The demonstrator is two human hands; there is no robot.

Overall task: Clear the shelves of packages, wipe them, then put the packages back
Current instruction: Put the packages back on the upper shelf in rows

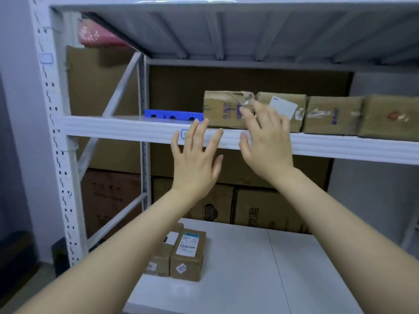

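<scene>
Both hands are raised in front of the middle shelf [118,129] of a white metal rack, and neither holds anything. The left hand [195,162] is wide open with its back to the camera, its fingers straight and fanned apart. Its fingertips overlap the shelf's front beam, just left of and below the first package. Whether they touch the beam cannot be told. The right hand [266,143] is open too, with the fingers spread and slightly bent. It lies across the view of the first package [222,107] and the second package [283,104], and blur hides whether the fingers touch either one.

Four brown cardboard packages stand side by side in a row on the middle shelf. The first has loose clear tape at its top right corner and the second carries a white label. The third package [332,115] and fourth package [390,117] sit further right. A blue plastic strip [173,114] with holes lies on the shelf just left of the first package.

On the white surface below [249,279], two small cardboard boxes stand close together near its left side. The labelled box [188,257] shows a barcode label on top, and the other box [159,257] is partly hidden by the left forearm. Large cartons [102,87] stand behind the rack, and a pink wrapped bundle [95,34] sits at the upper left.
</scene>
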